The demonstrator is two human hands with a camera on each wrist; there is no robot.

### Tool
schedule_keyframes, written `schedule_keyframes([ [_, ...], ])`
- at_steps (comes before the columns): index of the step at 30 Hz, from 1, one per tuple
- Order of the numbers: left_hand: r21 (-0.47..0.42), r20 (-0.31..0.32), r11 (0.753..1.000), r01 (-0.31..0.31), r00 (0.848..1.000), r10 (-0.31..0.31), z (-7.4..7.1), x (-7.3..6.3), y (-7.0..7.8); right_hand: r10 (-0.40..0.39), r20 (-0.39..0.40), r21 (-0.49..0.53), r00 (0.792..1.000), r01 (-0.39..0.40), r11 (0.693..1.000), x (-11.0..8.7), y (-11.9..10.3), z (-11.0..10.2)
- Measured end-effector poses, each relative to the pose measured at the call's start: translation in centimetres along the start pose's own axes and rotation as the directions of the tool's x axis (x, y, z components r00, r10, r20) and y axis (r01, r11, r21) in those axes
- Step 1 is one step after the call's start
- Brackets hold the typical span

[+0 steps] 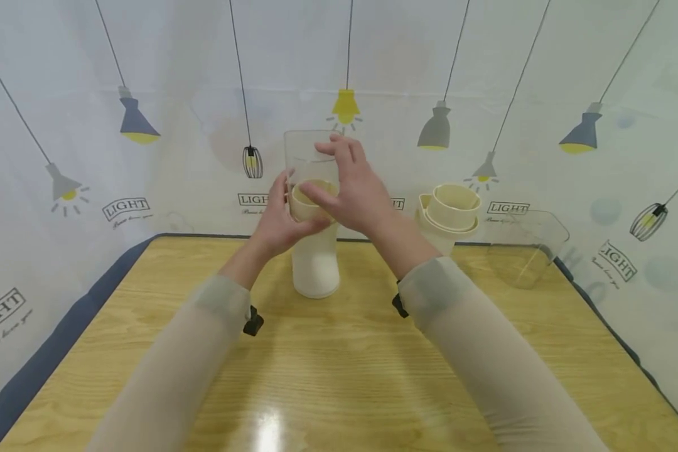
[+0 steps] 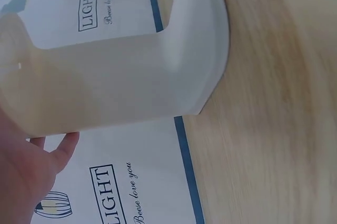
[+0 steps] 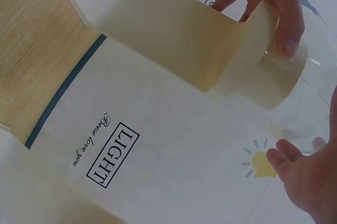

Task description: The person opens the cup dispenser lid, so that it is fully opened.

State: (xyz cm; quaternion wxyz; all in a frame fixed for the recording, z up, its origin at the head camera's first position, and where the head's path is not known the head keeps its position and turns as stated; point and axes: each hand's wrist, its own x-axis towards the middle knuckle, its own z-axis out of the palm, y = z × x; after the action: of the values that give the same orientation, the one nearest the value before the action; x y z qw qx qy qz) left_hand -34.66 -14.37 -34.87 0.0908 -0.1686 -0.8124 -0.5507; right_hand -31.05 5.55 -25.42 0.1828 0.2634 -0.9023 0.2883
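Note:
A tall white stand (image 1: 315,270) with a flared foot stands upright on the table, and a clear container (image 1: 309,145) rises from its cream collar (image 2: 13,50). My left hand (image 1: 279,223) grips the container's lower end at the collar. In the right wrist view, that hand's thumb (image 3: 288,45) lies across the clear wall, with a cream ring (image 3: 279,79) showing through. My right hand (image 1: 358,188) is at the container's right side, fingers (image 1: 347,149) spread near its upper rim and thumb reaching across the front. Part of the container is hidden behind this hand.
Behind my right forearm stands a second cream stand (image 1: 449,223) with a cup-shaped top, its lower part hidden. Another clear container (image 1: 522,251) rests at the table's back right. A printed curtain (image 1: 198,125) hangs close behind the wooden table (image 1: 328,370).

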Motion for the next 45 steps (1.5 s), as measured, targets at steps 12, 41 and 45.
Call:
schedule_keyframes([
  [12, 0.107, -0.158, 0.994, -0.03, 0.986, 0.047, 1.8, -1.7, 0.0, -0.021, -0.038, 0.078, 0.999, 0.024, 0.997, -0.5, 0.8, 0.8],
  [41, 0.166, -0.345, 0.985, 0.04, 0.938, 0.02, 5.0, -3.8, 1.7, 0.148, -0.123, 0.347, 0.981, -0.097, 0.933, -1.2, 0.6, 2.0],
  [45, 0.091, -0.299, 0.995, 0.034, 0.954, -0.005, 4.7, -3.4, 1.5, 0.175, -0.161, 0.337, 0.971, -0.113, 0.935, -1.0, 0.4, 2.1],
])
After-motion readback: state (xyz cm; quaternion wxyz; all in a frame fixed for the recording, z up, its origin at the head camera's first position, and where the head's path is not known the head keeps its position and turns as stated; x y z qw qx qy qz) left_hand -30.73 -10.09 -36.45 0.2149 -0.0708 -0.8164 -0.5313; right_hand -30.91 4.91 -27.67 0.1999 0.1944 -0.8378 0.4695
